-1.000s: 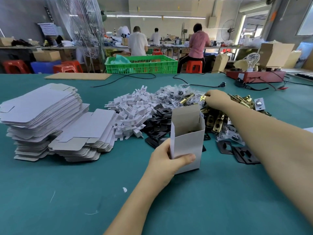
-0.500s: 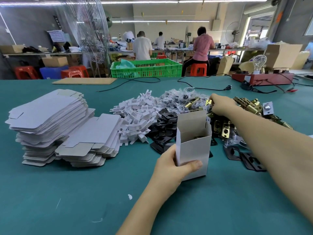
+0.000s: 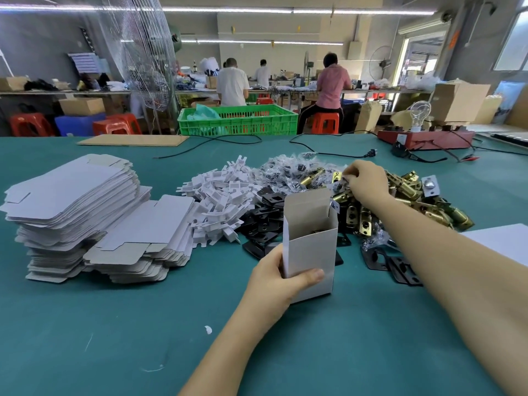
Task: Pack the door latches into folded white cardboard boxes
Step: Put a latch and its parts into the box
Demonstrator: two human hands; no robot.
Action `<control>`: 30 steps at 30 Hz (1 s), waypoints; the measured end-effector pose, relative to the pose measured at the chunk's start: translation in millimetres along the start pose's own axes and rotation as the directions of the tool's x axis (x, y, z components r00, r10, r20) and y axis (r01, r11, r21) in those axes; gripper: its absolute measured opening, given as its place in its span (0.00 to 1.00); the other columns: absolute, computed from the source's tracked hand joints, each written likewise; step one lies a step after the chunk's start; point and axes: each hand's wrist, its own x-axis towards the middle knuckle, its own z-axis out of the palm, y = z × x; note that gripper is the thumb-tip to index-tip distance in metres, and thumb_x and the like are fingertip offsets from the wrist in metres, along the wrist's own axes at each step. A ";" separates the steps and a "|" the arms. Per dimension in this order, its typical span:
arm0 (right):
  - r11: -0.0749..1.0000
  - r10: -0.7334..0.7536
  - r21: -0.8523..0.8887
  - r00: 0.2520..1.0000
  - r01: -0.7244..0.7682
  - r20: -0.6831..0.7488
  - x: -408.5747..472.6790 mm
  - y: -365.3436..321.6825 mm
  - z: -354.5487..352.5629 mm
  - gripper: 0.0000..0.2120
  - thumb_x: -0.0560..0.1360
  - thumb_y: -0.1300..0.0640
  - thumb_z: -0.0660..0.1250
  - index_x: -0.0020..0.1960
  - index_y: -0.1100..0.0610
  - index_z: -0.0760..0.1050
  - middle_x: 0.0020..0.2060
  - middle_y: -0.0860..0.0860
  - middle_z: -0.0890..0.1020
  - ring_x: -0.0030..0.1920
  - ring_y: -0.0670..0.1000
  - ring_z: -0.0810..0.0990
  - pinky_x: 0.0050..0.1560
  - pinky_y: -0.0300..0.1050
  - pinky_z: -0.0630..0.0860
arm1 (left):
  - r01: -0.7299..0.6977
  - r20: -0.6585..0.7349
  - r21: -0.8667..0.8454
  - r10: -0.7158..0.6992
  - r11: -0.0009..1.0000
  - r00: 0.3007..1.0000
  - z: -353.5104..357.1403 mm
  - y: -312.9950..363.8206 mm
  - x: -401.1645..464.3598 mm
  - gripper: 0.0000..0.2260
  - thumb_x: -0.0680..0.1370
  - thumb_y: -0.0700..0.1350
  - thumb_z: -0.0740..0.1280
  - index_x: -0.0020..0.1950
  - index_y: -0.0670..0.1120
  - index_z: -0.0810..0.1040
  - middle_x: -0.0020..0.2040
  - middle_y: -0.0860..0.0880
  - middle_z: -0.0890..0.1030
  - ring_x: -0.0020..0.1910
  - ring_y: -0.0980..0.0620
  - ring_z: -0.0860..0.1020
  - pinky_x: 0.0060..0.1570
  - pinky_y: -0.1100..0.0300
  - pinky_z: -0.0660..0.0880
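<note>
Two hands: left hand (image 3: 278, 277) holds box (image 3: 310, 247); right hand (image 3: 367, 180) in latches (image 3: 405, 190).

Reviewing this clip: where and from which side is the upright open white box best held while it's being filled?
Low on its walls, from the left, much as the left hand grips the box now. It stands upright with its mouth and raised flap on top, and the right hand works the brass latches to its right, so a low left grip probably keeps the opening clear.
</note>
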 end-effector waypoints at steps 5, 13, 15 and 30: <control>0.959 0.036 0.283 0.981 0.021 -0.192 -39.5 -31.6 -27.9 0.05 0.80 0.61 0.62 0.52 0.61 0.76 0.48 0.53 0.79 0.48 0.52 0.77 0.48 0.38 0.70 | 0.007 -0.009 0.011 -0.007 1.000 1.000 0.4 1.8 -0.8 0.19 0.65 0.50 0.76 0.56 0.58 0.80 0.52 0.57 0.84 0.52 0.57 0.82 0.49 0.63 0.78; 0.560 0.103 0.827 0.995 -0.046 -0.014 -119.4 -78.2 -111.5 0.04 0.78 0.65 0.64 0.46 0.58 0.74 0.45 0.58 0.78 0.35 0.47 0.82 0.43 0.43 0.82 | 0.030 0.001 0.030 -0.030 0.999 1.000 3.6 9.4 -4.8 0.19 0.65 0.50 0.75 0.55 0.55 0.80 0.50 0.56 0.85 0.50 0.56 0.83 0.47 0.65 0.78; 0.502 0.026 0.863 0.998 -0.057 0.051 -133.5 -87.4 -121.6 0.05 0.77 0.67 0.64 0.47 0.59 0.75 0.47 0.59 0.78 0.39 0.51 0.83 0.44 0.44 0.82 | 0.022 0.014 0.027 -0.022 0.999 1.000 4.1 10.9 -6.7 0.19 0.65 0.50 0.75 0.56 0.55 0.80 0.51 0.57 0.85 0.50 0.59 0.82 0.45 0.68 0.77; 0.862 -0.473 0.290 0.866 0.416 0.165 -157.9 -114.3 -107.1 0.10 0.74 0.68 0.66 0.50 0.58 0.82 0.43 0.50 0.83 0.43 0.44 0.78 0.46 0.34 0.74 | 0.010 0.032 -0.031 -0.009 0.999 0.999 4.3 7.8 -6.2 0.21 0.66 0.48 0.76 0.59 0.54 0.79 0.53 0.55 0.85 0.52 0.57 0.82 0.45 0.67 0.77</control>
